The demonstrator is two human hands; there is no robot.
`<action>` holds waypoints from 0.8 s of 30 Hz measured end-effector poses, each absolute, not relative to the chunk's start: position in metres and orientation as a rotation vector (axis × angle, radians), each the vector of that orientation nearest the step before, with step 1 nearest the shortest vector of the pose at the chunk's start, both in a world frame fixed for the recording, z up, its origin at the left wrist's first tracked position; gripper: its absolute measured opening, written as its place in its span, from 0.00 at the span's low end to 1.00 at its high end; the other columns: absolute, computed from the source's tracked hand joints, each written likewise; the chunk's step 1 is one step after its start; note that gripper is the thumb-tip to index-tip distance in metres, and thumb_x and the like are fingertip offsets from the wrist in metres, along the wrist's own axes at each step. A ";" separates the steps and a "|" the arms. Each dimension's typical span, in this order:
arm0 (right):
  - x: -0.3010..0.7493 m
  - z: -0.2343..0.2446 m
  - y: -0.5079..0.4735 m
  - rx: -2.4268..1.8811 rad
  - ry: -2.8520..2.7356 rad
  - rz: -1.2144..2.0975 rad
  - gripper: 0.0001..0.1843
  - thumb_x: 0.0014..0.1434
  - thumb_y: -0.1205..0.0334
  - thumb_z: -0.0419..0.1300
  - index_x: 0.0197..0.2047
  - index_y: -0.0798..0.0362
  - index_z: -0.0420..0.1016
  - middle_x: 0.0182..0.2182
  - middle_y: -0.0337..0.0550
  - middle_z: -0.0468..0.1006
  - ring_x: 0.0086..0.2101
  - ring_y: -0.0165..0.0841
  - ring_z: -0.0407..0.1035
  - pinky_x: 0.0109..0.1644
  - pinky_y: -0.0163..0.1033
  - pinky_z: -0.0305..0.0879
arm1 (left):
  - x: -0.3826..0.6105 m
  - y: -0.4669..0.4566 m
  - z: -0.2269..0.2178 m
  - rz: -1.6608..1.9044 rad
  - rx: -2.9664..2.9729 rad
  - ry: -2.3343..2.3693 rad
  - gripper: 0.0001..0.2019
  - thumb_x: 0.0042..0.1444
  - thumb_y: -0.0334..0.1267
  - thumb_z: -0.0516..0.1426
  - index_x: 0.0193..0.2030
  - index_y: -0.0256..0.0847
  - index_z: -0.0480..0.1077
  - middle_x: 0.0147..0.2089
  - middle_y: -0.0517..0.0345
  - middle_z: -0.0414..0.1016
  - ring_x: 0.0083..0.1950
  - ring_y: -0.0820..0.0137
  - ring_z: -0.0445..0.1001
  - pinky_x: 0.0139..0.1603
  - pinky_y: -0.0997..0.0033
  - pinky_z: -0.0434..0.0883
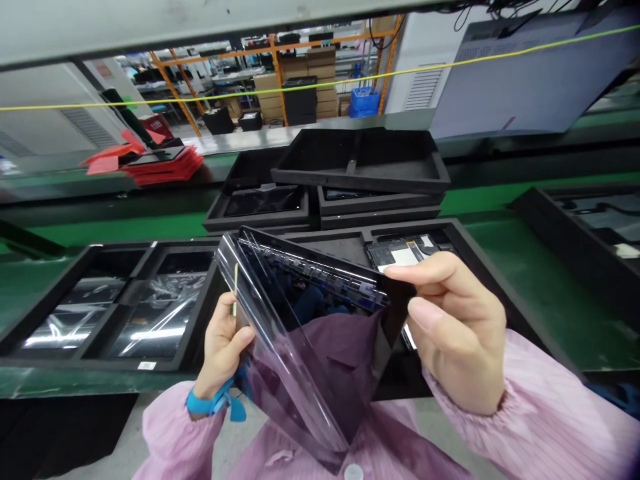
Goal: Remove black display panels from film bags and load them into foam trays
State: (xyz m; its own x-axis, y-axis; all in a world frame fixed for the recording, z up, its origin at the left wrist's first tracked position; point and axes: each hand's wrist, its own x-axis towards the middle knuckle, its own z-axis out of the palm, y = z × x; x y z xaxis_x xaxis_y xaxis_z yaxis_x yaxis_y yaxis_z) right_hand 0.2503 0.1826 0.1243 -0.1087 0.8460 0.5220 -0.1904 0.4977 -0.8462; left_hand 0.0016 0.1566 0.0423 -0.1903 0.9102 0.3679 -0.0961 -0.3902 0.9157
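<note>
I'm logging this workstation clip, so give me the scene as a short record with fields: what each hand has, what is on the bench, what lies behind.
left hand: left hand grips the left edge of a dark glossy panel, blue wrist strap on the wrist
right hand: right hand pinches the panel's right corner
film: clear film partly peeled, hanging off the panel's front
near trays: black foam trays on the green bench, holding film-covered panels
behind: stacked black trays, red sheets, cardboard boxes
</note>
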 end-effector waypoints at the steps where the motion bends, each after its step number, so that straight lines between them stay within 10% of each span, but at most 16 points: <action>1: 0.250 0.124 0.183 -0.624 -1.408 0.965 0.19 0.60 0.72 0.53 0.45 0.39 0.76 0.29 0.38 0.69 0.25 0.27 0.62 0.25 0.34 0.60 | 0.001 0.156 0.042 1.686 1.313 1.029 0.17 0.51 0.39 0.65 0.46 0.43 0.67 0.22 0.67 0.67 0.15 0.80 0.62 0.14 0.83 0.64; 24: 0.250 0.115 0.188 -0.653 -1.340 1.120 0.11 0.68 0.55 0.52 0.44 0.40 0.76 0.24 0.37 0.68 0.27 0.27 0.65 0.31 0.32 0.63 | 0.003 0.153 0.037 1.535 1.207 1.135 0.20 0.51 0.44 0.64 0.47 0.43 0.63 0.20 0.70 0.65 0.13 0.81 0.58 0.13 0.84 0.58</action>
